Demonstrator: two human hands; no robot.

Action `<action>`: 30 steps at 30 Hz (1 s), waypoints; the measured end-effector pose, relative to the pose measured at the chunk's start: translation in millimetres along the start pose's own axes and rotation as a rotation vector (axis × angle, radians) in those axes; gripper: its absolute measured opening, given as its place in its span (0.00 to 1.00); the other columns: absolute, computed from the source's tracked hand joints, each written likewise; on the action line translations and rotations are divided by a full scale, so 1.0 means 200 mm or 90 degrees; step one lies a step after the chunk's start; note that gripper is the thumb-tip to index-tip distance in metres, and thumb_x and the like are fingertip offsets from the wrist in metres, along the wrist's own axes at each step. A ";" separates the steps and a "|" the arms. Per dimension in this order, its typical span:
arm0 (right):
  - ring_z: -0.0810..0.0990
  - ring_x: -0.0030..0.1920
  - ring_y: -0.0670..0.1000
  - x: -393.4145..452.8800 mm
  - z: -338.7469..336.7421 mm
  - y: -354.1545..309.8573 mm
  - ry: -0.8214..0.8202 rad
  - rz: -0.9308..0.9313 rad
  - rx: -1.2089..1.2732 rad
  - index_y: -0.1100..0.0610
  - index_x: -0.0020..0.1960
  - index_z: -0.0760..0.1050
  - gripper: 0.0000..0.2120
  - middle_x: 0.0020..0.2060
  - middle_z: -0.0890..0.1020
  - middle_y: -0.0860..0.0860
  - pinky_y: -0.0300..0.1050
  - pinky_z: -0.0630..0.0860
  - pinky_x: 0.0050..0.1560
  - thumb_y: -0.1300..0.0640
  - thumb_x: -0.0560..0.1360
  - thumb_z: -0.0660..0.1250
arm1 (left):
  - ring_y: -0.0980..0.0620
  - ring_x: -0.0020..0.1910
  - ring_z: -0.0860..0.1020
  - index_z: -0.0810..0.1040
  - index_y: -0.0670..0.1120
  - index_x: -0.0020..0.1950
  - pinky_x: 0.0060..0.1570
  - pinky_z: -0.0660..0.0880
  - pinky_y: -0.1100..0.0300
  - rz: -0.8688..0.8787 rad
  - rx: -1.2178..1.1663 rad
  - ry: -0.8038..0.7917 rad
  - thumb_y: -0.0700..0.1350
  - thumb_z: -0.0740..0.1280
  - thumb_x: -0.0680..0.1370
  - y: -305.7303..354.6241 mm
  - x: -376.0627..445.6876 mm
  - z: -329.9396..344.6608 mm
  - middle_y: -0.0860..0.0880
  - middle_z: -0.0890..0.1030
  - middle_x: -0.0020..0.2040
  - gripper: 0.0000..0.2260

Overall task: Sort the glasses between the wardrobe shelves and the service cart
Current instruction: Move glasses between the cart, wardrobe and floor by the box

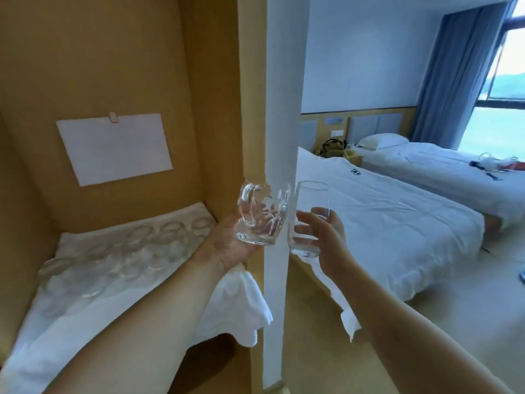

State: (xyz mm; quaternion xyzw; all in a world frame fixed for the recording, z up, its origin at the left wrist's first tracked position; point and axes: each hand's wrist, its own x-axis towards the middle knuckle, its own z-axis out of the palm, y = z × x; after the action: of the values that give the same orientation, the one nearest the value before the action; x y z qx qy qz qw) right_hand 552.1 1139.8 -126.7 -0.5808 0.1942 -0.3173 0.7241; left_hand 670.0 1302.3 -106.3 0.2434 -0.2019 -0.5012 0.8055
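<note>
Left hand (233, 245) grasps clear handled glass mug (262, 213), right hand (324, 237) grasps clear straight tumbler (308, 217); both raised at wardrobe's front edge (250, 109), beside cloth-lined shelf (85, 314) crowded with clear glasses (127, 251)

A hotel guest room, seen from beside an open wooden wardrobe (122, 66). Two made-up twin beds (397, 211) in white linen stand side by side against a padded headboard panel (375, 123), with blue curtains (460, 81) drawn back from a large window (505, 89). Clear glasses (127, 251) line a cloth-covered wardrobe shelf (85, 302).
</note>
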 end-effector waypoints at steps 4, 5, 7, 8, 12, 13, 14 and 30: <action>0.86 0.45 0.55 -0.05 -0.31 -0.05 0.050 -0.033 -0.008 0.57 0.64 0.71 0.32 0.53 0.81 0.61 0.48 0.83 0.38 0.50 0.64 0.78 | 0.41 0.60 0.78 0.81 0.43 0.59 0.64 0.74 0.43 -0.021 0.040 -0.018 0.45 0.86 0.56 -0.22 0.18 0.13 0.41 0.80 0.61 0.33; 0.86 0.47 0.56 -0.06 -0.39 -0.05 0.064 -0.036 -0.012 0.56 0.64 0.71 0.32 0.54 0.81 0.60 0.48 0.83 0.39 0.49 0.64 0.79 | 0.41 0.58 0.80 0.83 0.43 0.57 0.61 0.76 0.44 -0.024 0.068 -0.030 0.46 0.86 0.58 -0.27 0.22 0.15 0.41 0.81 0.59 0.30; 0.86 0.50 0.56 -0.08 -0.54 -0.06 0.097 -0.040 -0.021 0.54 0.64 0.71 0.33 0.55 0.81 0.59 0.50 0.84 0.42 0.48 0.65 0.80 | 0.41 0.57 0.82 0.86 0.43 0.54 0.58 0.79 0.46 -0.045 0.087 -0.042 0.47 0.85 0.61 -0.37 0.28 0.21 0.41 0.83 0.58 0.25; 0.86 0.50 0.56 -0.09 -0.62 -0.07 0.115 -0.042 -0.026 0.54 0.65 0.71 0.33 0.55 0.82 0.59 0.51 0.85 0.43 0.47 0.66 0.80 | 0.40 0.56 0.83 0.86 0.42 0.55 0.58 0.79 0.46 -0.063 0.080 -0.035 0.47 0.85 0.61 -0.43 0.32 0.24 0.40 0.83 0.58 0.25; 0.86 0.50 0.56 -0.12 -0.89 -0.12 0.183 -0.046 -0.027 0.53 0.64 0.71 0.34 0.56 0.81 0.59 0.57 0.85 0.48 0.46 0.63 0.81 | 0.40 0.52 0.81 0.79 0.41 0.64 0.60 0.78 0.45 -0.132 0.096 -0.019 0.48 0.86 0.57 -0.63 0.47 0.38 0.39 0.81 0.56 0.38; 0.86 0.50 0.56 -0.13 -0.95 -0.13 0.198 -0.049 -0.027 0.53 0.64 0.70 0.35 0.56 0.81 0.60 0.58 0.85 0.49 0.45 0.62 0.81 | 0.40 0.53 0.80 0.76 0.41 0.68 0.62 0.76 0.45 -0.151 0.099 -0.027 0.49 0.87 0.56 -0.67 0.52 0.41 0.39 0.81 0.56 0.43; 0.86 0.51 0.57 -0.14 -1.02 -0.15 0.212 -0.052 -0.025 0.53 0.64 0.70 0.36 0.56 0.81 0.60 0.58 0.85 0.49 0.45 0.62 0.81 | 0.39 0.55 0.80 0.73 0.41 0.70 0.62 0.76 0.45 -0.166 0.099 -0.035 0.50 0.87 0.55 -0.72 0.57 0.45 0.38 0.80 0.58 0.48; 0.86 0.50 0.58 -0.03 -2.08 -0.38 0.548 -0.119 -0.060 0.59 0.68 0.71 0.44 0.56 0.83 0.59 0.52 0.84 0.44 0.40 0.60 0.82 | 0.44 0.47 0.84 0.82 0.41 0.58 0.48 0.82 0.50 -0.359 0.232 -0.284 0.45 0.87 0.53 -1.63 1.63 0.93 0.41 0.83 0.51 0.35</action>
State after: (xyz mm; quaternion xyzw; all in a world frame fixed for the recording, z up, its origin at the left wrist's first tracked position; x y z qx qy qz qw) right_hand 258.9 836.3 -158.0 -0.4432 0.4392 -0.5851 0.5180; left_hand 468.9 847.8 -124.6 0.3135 -0.3826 -0.6989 0.5166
